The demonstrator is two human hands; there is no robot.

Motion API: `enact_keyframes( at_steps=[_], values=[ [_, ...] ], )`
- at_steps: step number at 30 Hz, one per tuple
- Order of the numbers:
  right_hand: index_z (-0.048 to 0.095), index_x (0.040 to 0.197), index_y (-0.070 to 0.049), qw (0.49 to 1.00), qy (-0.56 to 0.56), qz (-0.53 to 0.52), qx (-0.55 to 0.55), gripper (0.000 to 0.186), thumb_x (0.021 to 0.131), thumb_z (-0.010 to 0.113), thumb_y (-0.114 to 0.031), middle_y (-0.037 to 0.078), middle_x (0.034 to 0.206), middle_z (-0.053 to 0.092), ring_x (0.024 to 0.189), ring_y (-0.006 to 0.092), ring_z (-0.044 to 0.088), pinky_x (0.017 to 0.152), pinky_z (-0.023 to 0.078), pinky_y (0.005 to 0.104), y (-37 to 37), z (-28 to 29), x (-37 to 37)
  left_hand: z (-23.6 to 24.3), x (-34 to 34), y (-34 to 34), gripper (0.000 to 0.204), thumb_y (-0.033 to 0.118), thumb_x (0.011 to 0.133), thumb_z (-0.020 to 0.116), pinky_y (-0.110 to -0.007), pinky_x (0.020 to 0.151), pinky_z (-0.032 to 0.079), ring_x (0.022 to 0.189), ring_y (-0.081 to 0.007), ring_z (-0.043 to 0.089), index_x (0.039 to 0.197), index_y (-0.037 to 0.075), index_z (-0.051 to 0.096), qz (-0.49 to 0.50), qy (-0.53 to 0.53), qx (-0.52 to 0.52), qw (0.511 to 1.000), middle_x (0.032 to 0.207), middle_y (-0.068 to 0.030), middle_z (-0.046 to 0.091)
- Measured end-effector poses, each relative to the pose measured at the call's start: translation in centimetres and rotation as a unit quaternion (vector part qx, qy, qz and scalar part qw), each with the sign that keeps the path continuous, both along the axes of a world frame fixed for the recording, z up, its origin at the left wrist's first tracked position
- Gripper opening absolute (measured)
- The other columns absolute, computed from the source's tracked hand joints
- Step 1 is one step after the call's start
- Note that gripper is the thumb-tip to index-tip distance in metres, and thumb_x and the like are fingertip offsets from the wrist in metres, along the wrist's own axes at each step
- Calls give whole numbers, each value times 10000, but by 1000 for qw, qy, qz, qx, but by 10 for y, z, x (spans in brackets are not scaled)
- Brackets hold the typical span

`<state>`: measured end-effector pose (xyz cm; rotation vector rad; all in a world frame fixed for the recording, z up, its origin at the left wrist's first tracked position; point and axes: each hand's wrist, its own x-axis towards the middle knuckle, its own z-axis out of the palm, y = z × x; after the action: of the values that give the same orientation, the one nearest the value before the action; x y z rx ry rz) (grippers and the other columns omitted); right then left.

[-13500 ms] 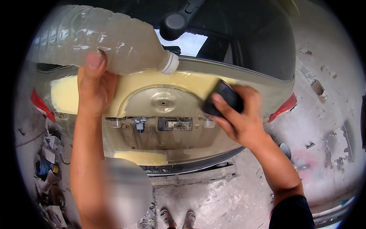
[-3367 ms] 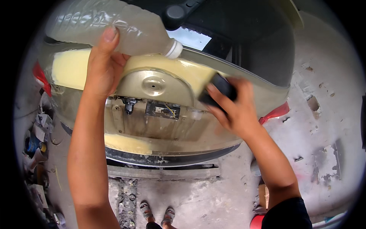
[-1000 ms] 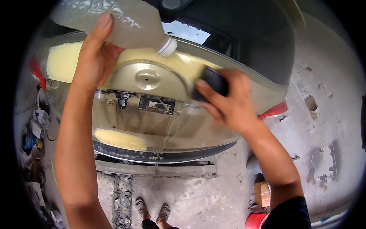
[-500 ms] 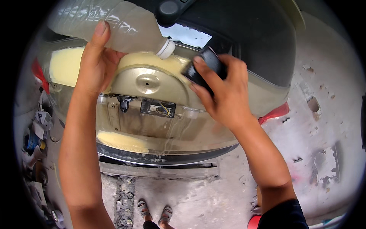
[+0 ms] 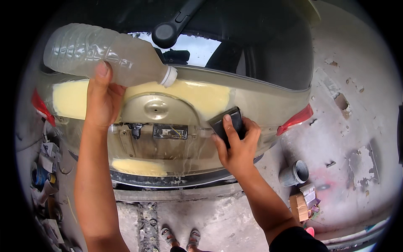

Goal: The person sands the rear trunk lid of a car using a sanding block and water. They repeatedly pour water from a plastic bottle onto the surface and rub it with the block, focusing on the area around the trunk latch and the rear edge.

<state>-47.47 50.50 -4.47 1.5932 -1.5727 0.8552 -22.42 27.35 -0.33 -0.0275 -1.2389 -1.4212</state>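
My left hand [image 5: 103, 101] is closed round a clear ribbed plastic bottle [image 5: 126, 59] of cloudy liquid. The bottle lies nearly level, its white cap [image 5: 168, 76] pointing right and tipped slightly down over the car's tailgate [image 5: 260, 103]. With fingers and thumb, my right hand [image 5: 239, 149] grips a black sanding block [image 5: 236, 122] against the panel, at the lower right end of a pale yellow filler patch [image 5: 203, 96]. The block's underside is hidden. Another yellow filler patch [image 5: 138, 166] sits low on the tailgate, and wet streaks run down the panel's middle.
Above the panel are the rear window and its wiper [image 5: 164, 34]. Red tail lights [image 5: 296, 119] flank it. A grey bucket [image 5: 294, 173] and a cardboard box [image 5: 299, 206] stand on the floor at right. Clutter [image 5: 44, 176] lines the left side.
The sanding block in my right hand has moved down the panel from beside the bottle cap. The bottle is lower in view and a little left. The view has shifted, and the bucket now shows.
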Motion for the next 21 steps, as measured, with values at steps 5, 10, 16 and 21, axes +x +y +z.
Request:
enact_keyframes(
  at_steps=[5, 10, 16, 21],
  values=[
    [643, 1378, -104, 998, -45, 0, -44, 575, 849, 806, -259, 267, 1194, 533, 1051, 424, 518, 909, 426, 520, -41, 49, 19, -4, 0, -2, 735, 526, 988, 651, -435, 1176, 384, 1358, -275, 525, 1440, -30, 489, -3, -17, 3, 1000, 1455, -144, 559],
    [639, 1378, -95, 997, -62, -36, -35, 596, 838, 819, -269, 292, 1214, 522, 1069, 431, 507, 911, 419, 519, -8, -12, 23, -12, 4, -9, 809, 546, 944, 700, -454, 1180, 375, 1368, -290, 512, 1461, -26, 454, -20, -3, -12, 1000, 1454, -148, 547],
    [628, 1386, -85, 992, -97, -33, -72, 555, 878, 778, -251, 274, 1200, 531, 1048, 435, 513, 907, 431, 519, -42, 38, 30, -16, 2, -11, 841, 549, 915, 733, -453, 1179, 376, 1373, -288, 506, 1468, -15, 442, -23, -14, -4, 1000, 1456, -135, 540],
    [620, 1393, -80, 990, -115, -43, -69, 569, 877, 778, -259, 280, 1228, 523, 1065, 429, 503, 920, 420, 527, -10, -20, 33, -11, 2, -12, 825, 600, 907, 717, -435, 1196, 377, 1392, -239, 509, 1478, 59, 471, -27, -42, -14, 999, 1468, -76, 559]
  ],
)
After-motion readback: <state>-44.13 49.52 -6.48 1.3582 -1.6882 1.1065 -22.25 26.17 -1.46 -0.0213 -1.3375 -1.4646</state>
